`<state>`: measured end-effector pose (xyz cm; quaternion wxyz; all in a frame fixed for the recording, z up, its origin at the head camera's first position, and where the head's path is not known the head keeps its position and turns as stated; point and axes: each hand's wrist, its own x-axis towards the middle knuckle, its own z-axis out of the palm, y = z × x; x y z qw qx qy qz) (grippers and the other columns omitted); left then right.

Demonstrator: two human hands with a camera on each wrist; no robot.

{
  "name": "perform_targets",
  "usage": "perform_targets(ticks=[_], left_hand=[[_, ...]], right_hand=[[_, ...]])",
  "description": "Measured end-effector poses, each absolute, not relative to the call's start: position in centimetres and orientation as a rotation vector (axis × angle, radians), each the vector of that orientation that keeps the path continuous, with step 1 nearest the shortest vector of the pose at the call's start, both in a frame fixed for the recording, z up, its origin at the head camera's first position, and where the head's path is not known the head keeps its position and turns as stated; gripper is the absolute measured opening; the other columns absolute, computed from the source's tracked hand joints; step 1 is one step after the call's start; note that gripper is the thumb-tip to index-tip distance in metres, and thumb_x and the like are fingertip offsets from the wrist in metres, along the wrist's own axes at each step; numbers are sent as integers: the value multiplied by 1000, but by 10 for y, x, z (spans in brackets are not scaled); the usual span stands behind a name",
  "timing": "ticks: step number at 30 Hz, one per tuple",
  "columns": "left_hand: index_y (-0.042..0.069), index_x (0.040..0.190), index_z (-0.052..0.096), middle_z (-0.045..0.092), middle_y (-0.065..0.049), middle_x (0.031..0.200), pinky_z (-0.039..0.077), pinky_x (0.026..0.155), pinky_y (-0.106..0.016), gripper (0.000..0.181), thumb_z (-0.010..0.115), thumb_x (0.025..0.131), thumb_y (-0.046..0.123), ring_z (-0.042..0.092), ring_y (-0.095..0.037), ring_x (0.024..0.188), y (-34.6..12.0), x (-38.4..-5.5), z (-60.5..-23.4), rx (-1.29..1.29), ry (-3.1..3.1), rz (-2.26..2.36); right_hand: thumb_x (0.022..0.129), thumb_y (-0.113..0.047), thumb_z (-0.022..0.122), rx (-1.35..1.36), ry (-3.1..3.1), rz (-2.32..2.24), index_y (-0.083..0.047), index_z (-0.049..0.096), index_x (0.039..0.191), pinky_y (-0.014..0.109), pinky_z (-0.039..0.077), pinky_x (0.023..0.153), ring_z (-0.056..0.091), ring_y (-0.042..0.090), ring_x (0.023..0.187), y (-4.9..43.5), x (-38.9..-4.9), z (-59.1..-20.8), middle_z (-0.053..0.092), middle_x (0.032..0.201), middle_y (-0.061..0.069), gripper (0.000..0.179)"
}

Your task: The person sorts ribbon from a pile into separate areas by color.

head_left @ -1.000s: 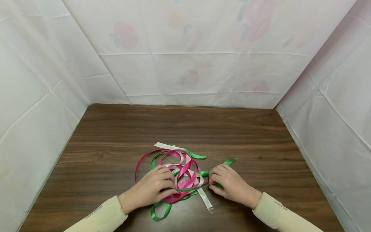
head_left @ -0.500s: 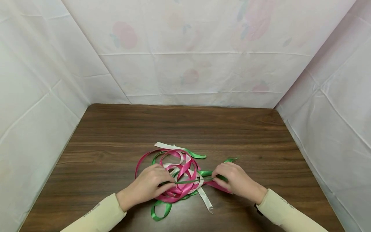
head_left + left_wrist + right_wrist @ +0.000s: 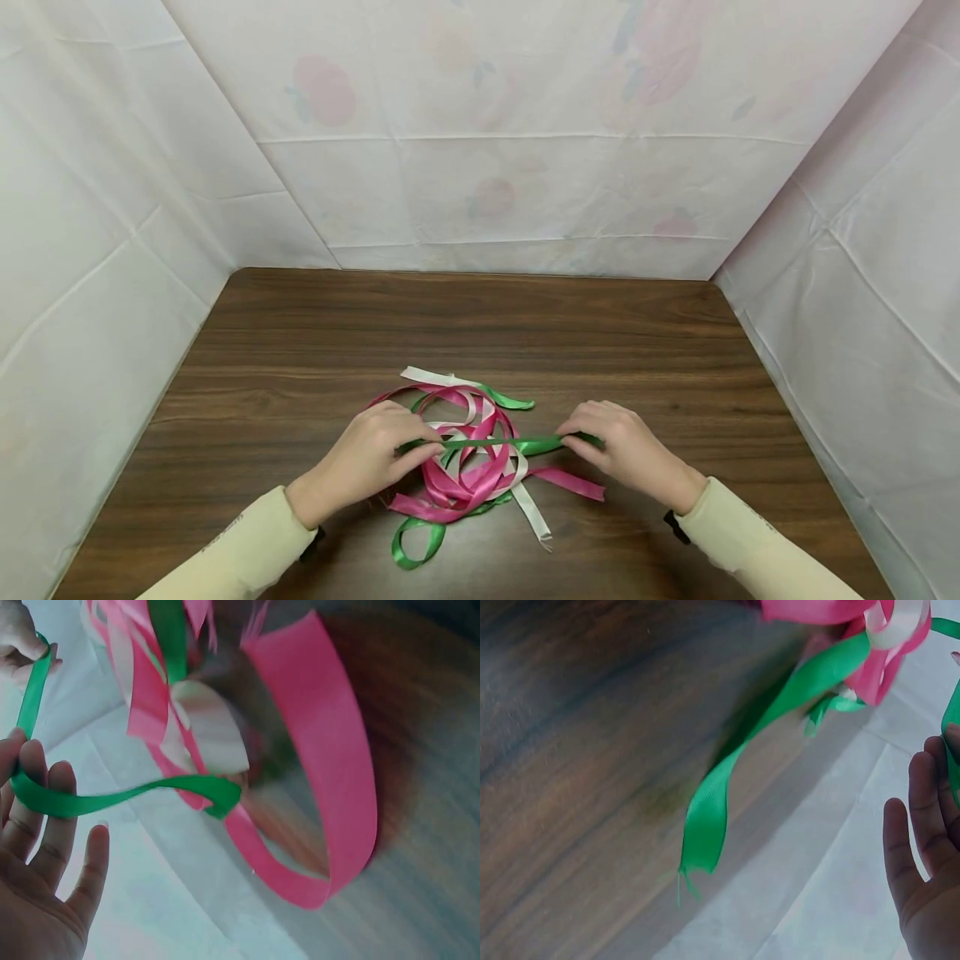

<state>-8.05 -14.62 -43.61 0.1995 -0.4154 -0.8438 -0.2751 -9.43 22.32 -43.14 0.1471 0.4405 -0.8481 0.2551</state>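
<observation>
A green ribbon (image 3: 487, 442) runs nearly straight between my two hands, over a tangled heap. Its left part is pinched by my left hand (image 3: 366, 446), thumb against index finger; the other fingers stay loosely spread in the left wrist view. My right hand (image 3: 628, 450) pinches the same strip on the right. Pink ribbon (image 3: 349, 780) curls in a wide loop beside the left hand. In the right wrist view, a frayed green ribbon end (image 3: 707, 825) hangs apart from the right hand. White ribbon (image 3: 531, 510) weaves through the heap, its frayed end toward me.
The heap lies on a dark wood-grain table (image 3: 285, 333). A small green loop (image 3: 417, 543) sticks out at its near left, and a pink ribbon end (image 3: 577, 483) at its right. White cloth walls (image 3: 525, 192) enclose the table's back and sides.
Both hands have moved away from me and farther apart, carrying the taut green strip across the heap. A pink end near the right hand has come into view, and another at the heap's near left.
</observation>
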Motion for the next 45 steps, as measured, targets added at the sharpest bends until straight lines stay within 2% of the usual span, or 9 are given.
perform_targets(ticks=[7, 14, 18, 21, 33, 37, 42, 44, 45], left_hand=[[20, 87, 78, 75, 12, 79, 57, 81, -32, 18, 91, 75, 15, 66, -2, 72, -155, -89, -427, -1109, -2329, -805], [19, 88, 79, 77, 10, 82, 58, 83, -36, 7, 84, 86, 22, 67, -2, 71, -165, -97, -417, -1050, -2292, -814], [20, 89, 79, 77, 10, 83, 54, 85, -32, 29, 67, 98, 44, 67, -4, 72, -172, -102, -409, -1004, -2307, -819], [19, 89, 79, 77, 9, 83, 49, 88, -27, 42, 56, 100, 53, 69, -7, 74, -176, -104, -404, -974, -2327, -825], [18, 86, 79, 76, 8, 79, 50, 86, -30, 50, 53, 100, 58, 67, -8, 72, -190, -107, -400, -892, -2321, -768], [19, 86, 79, 75, 9, 77, 49, 84, -30, 50, 53, 99, 59, 63, -10, 73, -196, -108, -399, -848, -2338, -748], [18, 86, 79, 74, 9, 77, 48, 83, -29, 16, 89, 80, 30, 64, -11, 76, -203, -109, -398, -817, -2369, -714], [18, 87, 79, 75, 8, 78, 49, 83, -30, 23, 93, 70, 14, 64, -12, 75, -205, -110, -398, -819, -2377, -707], [18, 88, 79, 75, 7, 78, 49, 84, -31, 22, 93, 72, 14, 64, -11, 74, -207, -110, -398, -824, -2377, -705]], right_hand=[[81, 0, 84, 1199, -2449, 785, -14, 77, 99, 19, 53, 77, 66, 5, 85, 232, -101, -420, 74, 93, -7, 24], [80, 5, 83, 1081, -2499, 861, -14, 77, 100, 12, 46, 68, 62, 1, 81, 242, -109, -408, 72, 94, -8, 28], [81, 5, 83, 1029, -2533, 889, -15, 77, 101, 10, 42, 62, 59, -2, 80, 248, -113, -401, 72, 94, -9, 29], [81, 6, 82, 995, -2536, 894, -16, 77, 101, 11, 43, 62, 59, -3, 81, 254, -115, -396, 72, 94, -9, 31], [81, 9, 81, 866, -2526, 824, -17, 78, 102, 13, 46, 73, 63, 0, 83, 273, -124, -385, 74, 94, -7, 33], [82, 8, 80, 819, -2550, 817, -15, 78, 103, 11, 44, 71, 61, -1, 82, 280, -126, -384, 74, 94, -6, 32], [84, 5, 79, 768, -2586, 798, -16, 78, 104, 11, 41, 65, 56, -4, 78, 289, -128, -384, 73, 94, -6, 29], [85, 4, 79, 750, -2594, 794, -16, 78, 104, 11, 40, 62, 54, -4, 77, 291, -128, -383, 73, 94, -6, 28], [85, 4, 79, 743, -2595, 790, -16, 78, 104, 11, 41, 62, 54, -4, 77, 293, -129, -383, 72, 94, -6, 28]])
